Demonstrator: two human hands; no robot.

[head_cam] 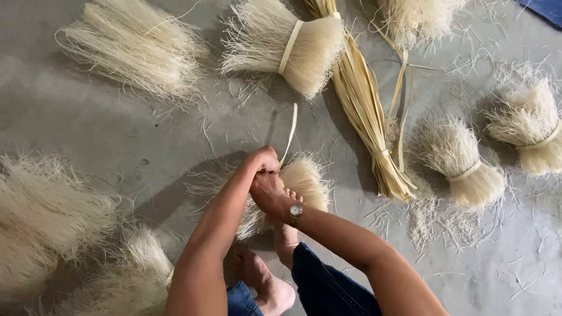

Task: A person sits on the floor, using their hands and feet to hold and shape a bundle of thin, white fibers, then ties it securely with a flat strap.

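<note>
Pale fibre bundles (pixel 137 47) and a sheaf of flat straw strips (pixel 363 105) lie across the grey concrete floor (pixel 88 123). At centre, one fibre bundle (pixel 307 178) rests against a bare foot. The left hand (pixel 264 160) is fisted around a straw strip (pixel 290 136); the right hand (pixel 268 190) presses closed onto that bundle.

Crossed hands hide the middle of the fibre bundle (pixel 301 178); the frame's left edge cuts off another pale bundle (pixel 41 216).

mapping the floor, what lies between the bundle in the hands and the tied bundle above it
Head view: mostly bare grey floor with stray fibres, crossed by a flat strip rising from the hands' bundle toward the tied bundle.
</note>
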